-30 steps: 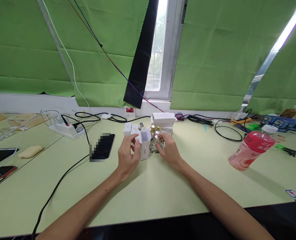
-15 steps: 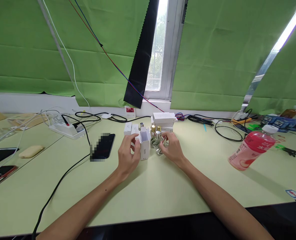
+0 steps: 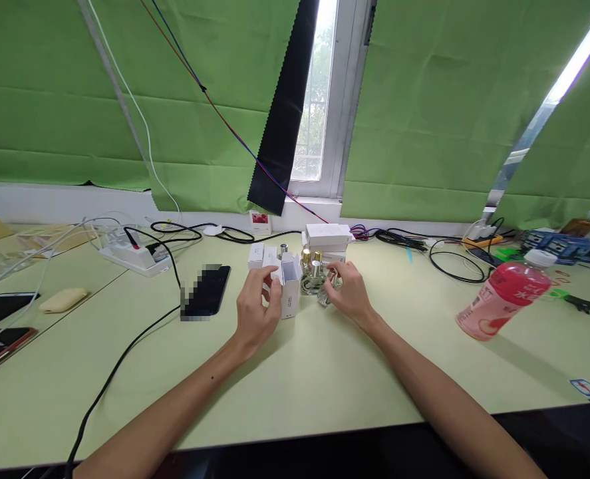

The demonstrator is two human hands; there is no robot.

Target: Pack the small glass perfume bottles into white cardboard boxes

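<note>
My left hand (image 3: 259, 303) is closed at the left side of a small white box (image 3: 290, 301), which stands upright with its top open. Between the thumb and fingers of my right hand (image 3: 350, 293) is a small clear glass perfume bottle (image 3: 323, 298), tilted and partly hidden by the fingers. Just left of it, several glass bottles with gold and silver caps (image 3: 316, 268) stand close together beside the box. Another white box (image 3: 255, 254) stands behind my left hand, near a silver cap (image 3: 283, 249).
White boxes (image 3: 328, 234) lie stacked behind the bottles. A phone (image 3: 215, 289) lies to the left, with a black cable (image 3: 120, 356) running past it. A power strip (image 3: 145, 261) sits farther back. On the right stands a pink drink bottle (image 3: 499, 299).
My right hand has shifted slightly right, and the perfume bottle in it has moved away from the standing bottles and tilted. The left hand stays at the open box.
</note>
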